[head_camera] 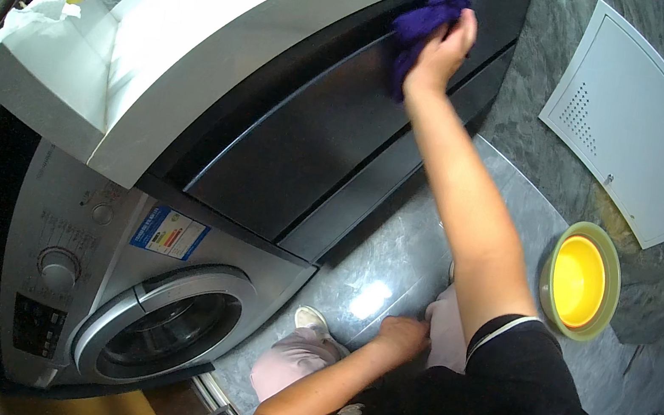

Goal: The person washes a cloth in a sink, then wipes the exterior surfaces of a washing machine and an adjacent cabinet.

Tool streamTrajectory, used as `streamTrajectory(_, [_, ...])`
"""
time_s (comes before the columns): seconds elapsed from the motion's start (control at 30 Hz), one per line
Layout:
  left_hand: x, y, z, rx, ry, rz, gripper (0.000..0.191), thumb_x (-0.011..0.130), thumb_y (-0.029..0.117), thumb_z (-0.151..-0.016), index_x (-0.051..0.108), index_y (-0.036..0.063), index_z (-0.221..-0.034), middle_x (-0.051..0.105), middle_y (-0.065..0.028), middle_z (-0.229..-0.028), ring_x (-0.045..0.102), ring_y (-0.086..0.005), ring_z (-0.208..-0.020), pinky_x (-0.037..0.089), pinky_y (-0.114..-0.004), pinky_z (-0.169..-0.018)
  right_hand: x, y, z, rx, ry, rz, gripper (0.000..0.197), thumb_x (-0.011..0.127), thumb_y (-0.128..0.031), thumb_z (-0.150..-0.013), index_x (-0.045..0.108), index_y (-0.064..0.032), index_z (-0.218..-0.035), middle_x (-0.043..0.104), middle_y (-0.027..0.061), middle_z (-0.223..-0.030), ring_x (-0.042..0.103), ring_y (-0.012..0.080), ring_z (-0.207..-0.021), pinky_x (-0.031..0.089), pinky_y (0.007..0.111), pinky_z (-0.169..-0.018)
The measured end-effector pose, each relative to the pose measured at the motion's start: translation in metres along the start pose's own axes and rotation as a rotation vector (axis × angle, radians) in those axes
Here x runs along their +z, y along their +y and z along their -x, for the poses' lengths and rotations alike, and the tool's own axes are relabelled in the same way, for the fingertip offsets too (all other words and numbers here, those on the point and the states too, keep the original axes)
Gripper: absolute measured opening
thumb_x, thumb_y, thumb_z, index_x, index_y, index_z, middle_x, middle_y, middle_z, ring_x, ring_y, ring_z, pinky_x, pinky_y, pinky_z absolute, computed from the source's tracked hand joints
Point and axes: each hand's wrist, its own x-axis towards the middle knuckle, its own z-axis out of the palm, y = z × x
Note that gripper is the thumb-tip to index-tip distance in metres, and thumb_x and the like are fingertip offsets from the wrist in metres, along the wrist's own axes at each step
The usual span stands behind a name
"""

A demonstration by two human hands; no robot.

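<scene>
In the head view, my right hand (443, 60) is stretched out and holds a purple cloth (423, 28). The cloth lies against the upper part of a dark cabinet front (303, 139), below the thick edge of a white countertop (231, 18). My left hand (404, 339) is low, beside my knee in pink trousers (450, 331). Its fingers are mostly hidden, and I see no object in it.
A silver front-load washing machine (121, 279) with a round door stands left of the cabinet. On the right, a yellow bowl (579, 280) sits inside a green basin (611, 301) on the grey tiled floor (504, 175). A white perforated panel (647, 126) is on the grey wall.
</scene>
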Motion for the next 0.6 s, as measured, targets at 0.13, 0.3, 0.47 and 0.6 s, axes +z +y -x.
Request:
streamTrajectory(0.13, [0.005, -0.004, 0.0, 0.019, 0.011, -0.017, 0.031, 0.046, 0.03, -0.087, 0.061, 0.0061, -0.101, 0.064, -0.0161, -0.101, 0.06, -0.029, -0.097, 0.048, -0.041, -0.08, 0.007, 0.032, -0.073, 0.697, 0.37, -0.038, 0.035, 0.058, -0.011, -0.085, 0.051, -0.001, -0.118, 0.058, 0.0134, -0.115, 0.056, 0.0271, -0.102, 0.041, 0.031, -0.091])
streamTrajectory(0.3, [0.006, -0.005, 0.0, 0.0, -0.002, -0.017, 0.039, 0.038, 0.035, -0.09, 0.062, 0.0078, -0.105, 0.063, -0.0155, -0.108, 0.06, -0.0303, -0.101, 0.046, -0.042, -0.085, 0.02, 0.036, -0.103, 0.893, 0.283, -0.258, 0.049, 0.037, -0.04, -0.093, 0.051, -0.0012, -0.121, 0.057, 0.0104, -0.119, 0.056, 0.0228, -0.101, 0.042, 0.03, -0.087])
streamTrajectory(0.47, [0.006, 0.002, 0.0, -0.001, 0.017, -0.017, 0.032, 0.046, 0.028, -0.086, 0.062, 0.0062, -0.102, 0.064, -0.0166, -0.102, 0.061, -0.0299, -0.096, 0.048, -0.042, -0.08, 0.028, -0.002, -0.041, 0.353, -0.074, -0.394, 0.048, 0.031, -0.037, -0.097, 0.035, -0.0047, -0.133, 0.043, 0.009, -0.132, 0.039, 0.0199, -0.12, 0.028, 0.03, -0.101])
streamTrajectory(0.6, [0.005, -0.003, 0.001, -0.006, -0.002, -0.024, 0.034, 0.049, 0.032, -0.085, 0.061, 0.0077, -0.106, 0.063, -0.0153, -0.107, 0.059, -0.0287, -0.102, 0.047, -0.042, -0.082, 0.005, -0.104, 0.053, 0.092, -0.289, -0.084, 0.053, 0.029, -0.028, -0.098, 0.016, 0.0011, -0.14, 0.027, 0.016, -0.142, 0.023, 0.0261, -0.134, 0.014, 0.035, -0.112])
